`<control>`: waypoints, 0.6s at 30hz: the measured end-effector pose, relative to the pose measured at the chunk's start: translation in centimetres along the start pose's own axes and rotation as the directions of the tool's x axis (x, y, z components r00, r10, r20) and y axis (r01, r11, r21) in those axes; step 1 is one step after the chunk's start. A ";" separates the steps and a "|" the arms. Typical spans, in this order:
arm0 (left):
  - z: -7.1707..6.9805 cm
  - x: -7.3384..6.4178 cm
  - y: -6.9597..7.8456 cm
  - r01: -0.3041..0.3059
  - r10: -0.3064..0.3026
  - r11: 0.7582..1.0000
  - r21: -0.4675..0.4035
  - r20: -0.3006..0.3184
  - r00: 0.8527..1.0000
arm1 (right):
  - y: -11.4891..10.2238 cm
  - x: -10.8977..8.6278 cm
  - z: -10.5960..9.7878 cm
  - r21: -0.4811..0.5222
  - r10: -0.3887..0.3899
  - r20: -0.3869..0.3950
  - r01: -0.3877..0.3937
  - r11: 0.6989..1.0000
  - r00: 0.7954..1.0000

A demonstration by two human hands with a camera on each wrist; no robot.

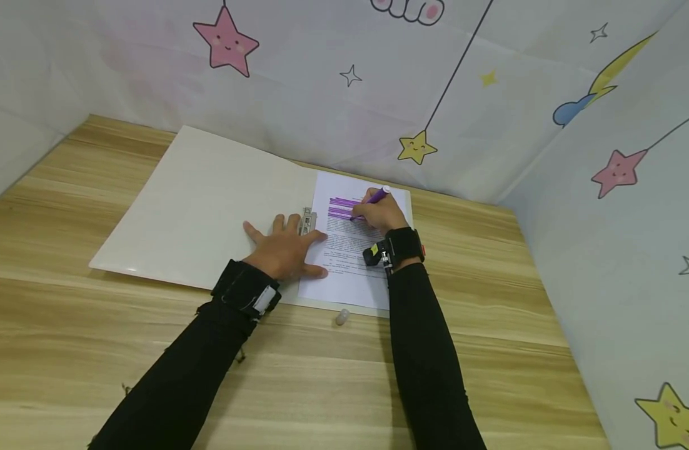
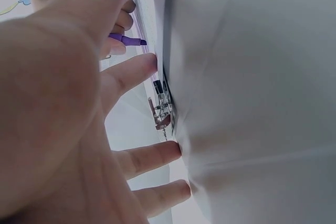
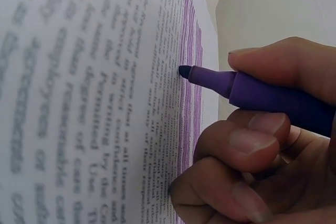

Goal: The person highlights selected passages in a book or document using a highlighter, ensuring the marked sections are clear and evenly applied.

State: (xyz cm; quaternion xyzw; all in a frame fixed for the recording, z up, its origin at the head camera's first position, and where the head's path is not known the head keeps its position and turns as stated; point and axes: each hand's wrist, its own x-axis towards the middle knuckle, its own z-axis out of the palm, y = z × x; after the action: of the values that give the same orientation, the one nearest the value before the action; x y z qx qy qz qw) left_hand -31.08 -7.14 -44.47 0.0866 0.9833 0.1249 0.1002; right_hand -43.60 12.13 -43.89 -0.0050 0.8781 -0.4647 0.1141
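Observation:
My right hand [image 1: 382, 214] pinches a purple highlighter [image 3: 283, 95] between thumb and fingers, its dark chisel tip [image 3: 185, 71] at the lines of print. Purple strokes [image 3: 193, 40] run across the upper lines of the printed sheet [image 1: 344, 284]. The sheet lies in the right side of an open white folder [image 1: 209, 187]. My left hand [image 1: 281, 253] rests with spread fingers across the folder's fold, thumb and a finger on the sheet's left edge. Beside those fingers sits the metal clip [image 2: 163, 109], partly covered in the head view.
A small translucent cap [image 1: 342, 317] lies on the wooden table [image 1: 322, 381] just in front of the folder. White cloth walls [image 1: 299, 94] with printed stars stand close behind the folder and along the right side.

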 end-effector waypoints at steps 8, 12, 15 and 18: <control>-0.1 0.0 -0.1 0.000 0.000 1.000 -0.008 0.000 1.000 | 0.0 0.1 -0.5 -0.036 0.021 0.004 -0.021 0.999 1.000; 0.0 0.0 -0.1 -0.001 0.001 1.000 -0.006 -0.002 1.000 | 0.1 0.1 -0.8 -0.013 0.045 0.011 -0.045 0.999 0.999; 0.0 0.0 -0.1 -0.002 0.002 1.000 -0.004 -0.003 1.000 | 0.1 0.1 -1.0 -0.011 0.048 0.013 -0.048 0.999 0.999; -0.1 0.0 -0.1 -0.002 0.002 1.000 -0.004 -0.004 1.000 | 0.2 0.1 -1.3 -0.019 0.046 0.015 -0.046 0.999 0.999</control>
State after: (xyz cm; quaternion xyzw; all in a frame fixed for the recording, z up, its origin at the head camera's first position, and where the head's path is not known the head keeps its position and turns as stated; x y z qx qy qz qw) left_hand -31.14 -7.26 -44.45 0.0870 0.9831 0.1274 0.0985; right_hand -43.97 13.26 -43.37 0.0105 0.8814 -0.4536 0.1313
